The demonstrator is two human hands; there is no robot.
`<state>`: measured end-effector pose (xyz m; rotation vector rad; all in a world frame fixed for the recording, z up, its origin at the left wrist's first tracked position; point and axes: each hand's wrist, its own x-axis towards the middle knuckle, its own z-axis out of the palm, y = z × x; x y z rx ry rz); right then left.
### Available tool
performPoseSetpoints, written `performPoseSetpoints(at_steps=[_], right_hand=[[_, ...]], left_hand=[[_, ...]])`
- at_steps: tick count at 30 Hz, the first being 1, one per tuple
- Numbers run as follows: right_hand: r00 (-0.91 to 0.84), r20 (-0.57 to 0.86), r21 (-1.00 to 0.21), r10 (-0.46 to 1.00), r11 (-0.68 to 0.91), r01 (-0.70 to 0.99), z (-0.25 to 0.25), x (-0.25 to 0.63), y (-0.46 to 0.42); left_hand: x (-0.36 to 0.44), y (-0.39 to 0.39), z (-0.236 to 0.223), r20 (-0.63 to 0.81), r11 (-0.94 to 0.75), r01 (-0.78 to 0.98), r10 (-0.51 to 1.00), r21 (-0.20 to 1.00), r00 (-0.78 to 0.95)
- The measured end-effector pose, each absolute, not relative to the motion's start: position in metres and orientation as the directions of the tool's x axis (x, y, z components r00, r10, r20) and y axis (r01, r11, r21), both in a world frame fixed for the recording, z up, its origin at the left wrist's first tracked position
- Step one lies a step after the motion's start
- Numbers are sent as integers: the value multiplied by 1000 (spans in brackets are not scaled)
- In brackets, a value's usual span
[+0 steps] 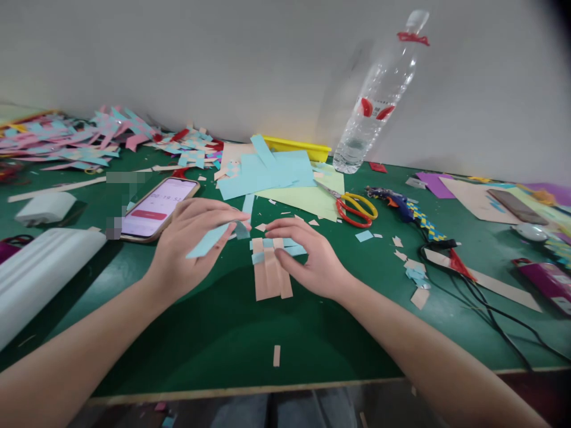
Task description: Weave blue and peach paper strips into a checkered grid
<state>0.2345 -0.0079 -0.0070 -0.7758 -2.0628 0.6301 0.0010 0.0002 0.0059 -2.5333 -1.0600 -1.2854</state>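
My left hand (190, 238) is closed on a light blue paper strip (209, 240), pinched near the fingertips. Just to its right, a small paper weave (270, 274) lies on the green table, made of peach vertical strips with blue strips crossing near its top. My right hand (310, 255) curves over the weave's right side, its thumb at the peach strips and its fingers apart. Another blue strip (248, 208) lies beyond my left fingertips. Whether my right thumb presses on the weave is hard to see.
A phone (154, 208) with a running timer lies left, near a white charger (46, 208). Scissors (357, 209), blue paper sheets (267, 172) and a water bottle (381, 95) stand or lie behind. Paper scraps (417, 274) and black cables (486, 303) are right. Woven strips (80, 139) pile up far left.
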Motion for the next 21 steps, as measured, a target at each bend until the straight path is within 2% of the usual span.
performPoseSetpoints(at_steps=[4,7,11,16,21], right_hand=[[-420,534,-613,734,678,405,-10,242,1],[-417,527,-590,741,672,448,-12,246,5],[-414,527,-565,742,670,482,-13,248,9],[-414,511,-555,753,657,510,-14,251,13],[-422,478,-547,771,637,544,-16,254,15]], left_hand=[[-4,5,6,720,-747,662,493,63,488],[-6,9,3,646,-745,658,554,104,525],[-5,12,-2,615,-700,692,627,175,478],[-5,13,-9,572,-688,716,636,117,517],[-4,16,-16,464,-680,724,681,114,567]])
